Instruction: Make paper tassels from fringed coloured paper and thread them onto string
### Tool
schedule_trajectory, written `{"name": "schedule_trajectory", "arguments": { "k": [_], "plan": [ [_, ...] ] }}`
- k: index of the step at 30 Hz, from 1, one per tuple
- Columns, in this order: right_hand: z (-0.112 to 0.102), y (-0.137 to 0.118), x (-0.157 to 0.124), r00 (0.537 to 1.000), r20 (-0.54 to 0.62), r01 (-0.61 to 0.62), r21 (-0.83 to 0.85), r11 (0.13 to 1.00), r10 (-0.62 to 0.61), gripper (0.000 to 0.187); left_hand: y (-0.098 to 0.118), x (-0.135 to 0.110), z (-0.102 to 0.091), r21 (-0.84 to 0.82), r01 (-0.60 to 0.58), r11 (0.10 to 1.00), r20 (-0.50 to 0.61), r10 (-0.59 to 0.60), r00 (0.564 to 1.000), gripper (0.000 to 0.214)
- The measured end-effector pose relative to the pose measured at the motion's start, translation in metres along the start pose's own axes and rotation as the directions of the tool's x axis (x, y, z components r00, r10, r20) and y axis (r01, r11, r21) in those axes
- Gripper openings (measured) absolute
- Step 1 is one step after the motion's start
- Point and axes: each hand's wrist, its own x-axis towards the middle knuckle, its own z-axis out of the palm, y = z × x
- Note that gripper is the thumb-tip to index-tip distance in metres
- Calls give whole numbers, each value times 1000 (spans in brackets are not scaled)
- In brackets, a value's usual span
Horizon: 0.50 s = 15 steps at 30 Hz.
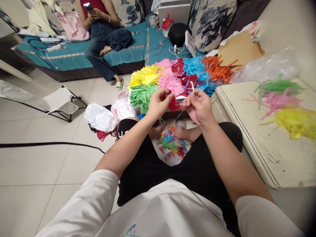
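Note:
My left hand (159,103) is closed in a pinch in front of my knees, at a piece of red paper (174,104) that hangs just beside its fingertips. Close by on the right, my right hand (198,107) pinches a thin white string (192,86) between thumb and forefinger. A loose length of it trails below the palm. Beyond both hands lie piles of fringed paper: yellow (145,75), green (143,97), pink (170,77), blue (195,67) and orange (217,69).
Green, pink and yellow fringes (293,120) lie on the cream cabinet (276,158) to my right. Multicoloured scraps (172,141) sit on the floor between my feet. A person (101,36) with a phone sits on the teal sofa (134,42). White plastic bags (100,117) lie left.

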Motion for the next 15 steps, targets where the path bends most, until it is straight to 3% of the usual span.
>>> {"name": "schedule_trajectory", "arguments": {
  "k": [3,6,8,11,15],
  "plan": [
    [-1,-3,0,998,31,-62,29,998,61,70,-3,-3,-1,189,-150,971,105,132,986,33],
    [-1,0,-1,994,86,-61,-29,998,64,68,-3,-5,0,219,-203,954,201,160,966,22],
    [-1,3,-2,996,88,-18,-109,994,28,68,-3,-7,1,137,-116,984,320,67,945,19],
    [-2,5,-4,998,64,29,-273,962,-12,65,-3,-8,1,-16,81,997,486,-63,872,13],
    [-1,7,-7,1000,20,19,-375,927,-12,68,-3,-9,-2,-50,195,980,581,-130,804,24]
  ]
}}
